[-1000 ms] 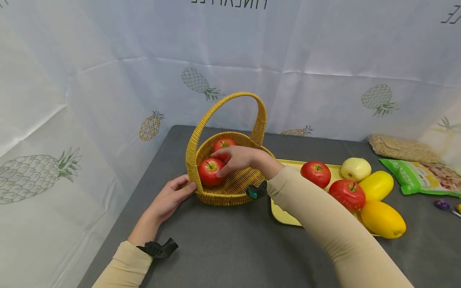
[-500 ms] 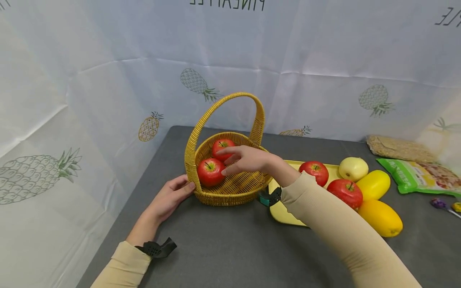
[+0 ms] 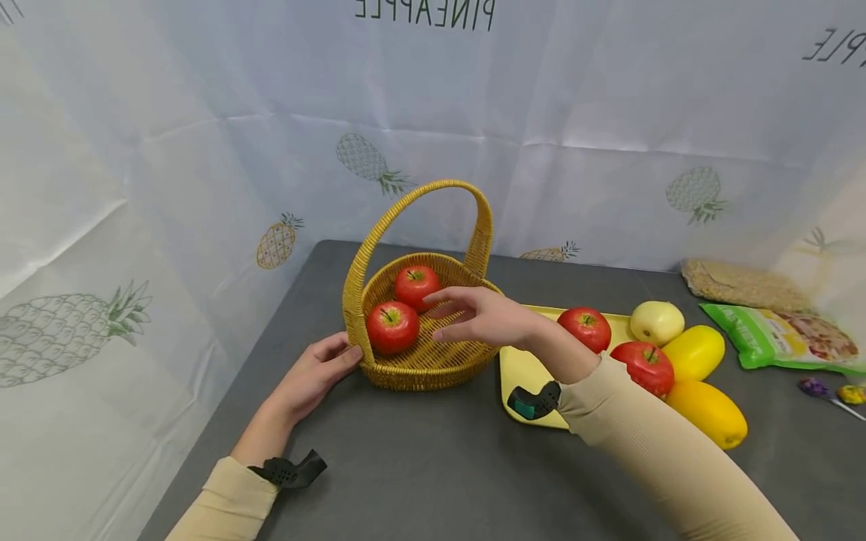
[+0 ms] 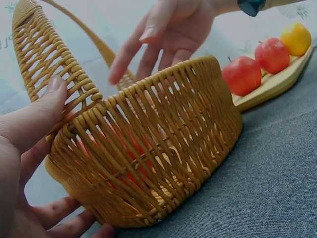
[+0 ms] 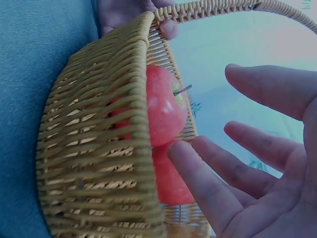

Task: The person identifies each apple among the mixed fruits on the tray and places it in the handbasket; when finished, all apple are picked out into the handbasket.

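Observation:
A yellow wicker basket [image 3: 421, 378] with a tall arched handle holds two red apples, a front apple [image 3: 392, 330] and a rear apple [image 3: 416, 286]. My left hand [image 3: 316, 373] grips its left side; in the left wrist view the thumb [image 4: 55, 94] lies over the foot of the handle, with other fingers along the outer wall. Over the basket's right part, my right hand [image 3: 490, 319] hovers with fingers spread and nothing in it. From the right wrist view, its fingertips are close to the apples [image 5: 166, 106].
To the right, a yellow tray [image 3: 534, 376] carries two more red apples [image 3: 585, 328], a pale round fruit [image 3: 657, 323] and two yellow oval fruits [image 3: 707, 413]. Beyond it lie a green food packet [image 3: 778, 338], a bag of grain-like food [image 3: 740, 284] and a small purple-tipped item [image 3: 815, 388].
My right hand has come away from the front apple, lifting back to the right with fingers opening. The apple stays in the basket. The left hand keeps its place on the basket.

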Motion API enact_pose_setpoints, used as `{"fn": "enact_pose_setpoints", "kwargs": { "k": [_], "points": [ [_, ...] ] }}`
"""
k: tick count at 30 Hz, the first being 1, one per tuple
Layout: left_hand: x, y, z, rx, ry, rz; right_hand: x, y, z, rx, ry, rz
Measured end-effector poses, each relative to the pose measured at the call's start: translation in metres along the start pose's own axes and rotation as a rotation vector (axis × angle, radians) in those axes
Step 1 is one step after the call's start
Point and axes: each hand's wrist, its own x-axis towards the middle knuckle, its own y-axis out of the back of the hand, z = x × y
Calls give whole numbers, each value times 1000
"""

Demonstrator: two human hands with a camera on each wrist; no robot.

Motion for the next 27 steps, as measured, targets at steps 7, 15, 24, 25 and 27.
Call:
{"fn": "enact_pose_setpoints", "kwargs": {
  "k": [7, 15, 24, 25, 27],
  "points": [
    [-1, -2, -2, 22, 16, 11, -24, 3, 8, 14, -29, 106],
    [1, -2, 2, 33, 20, 20, -53, 14, 15, 125, -49, 277],
    [1, -1, 1, 2, 13, 5, -86, 11, 32, 138, -73, 339],
    [1, -1, 1, 1, 13, 3, -89, 10, 34, 141, -80, 346],
    [1, -1, 1, -1, 13, -1, -94, 7, 37, 147, -96, 361]
  ]
}}
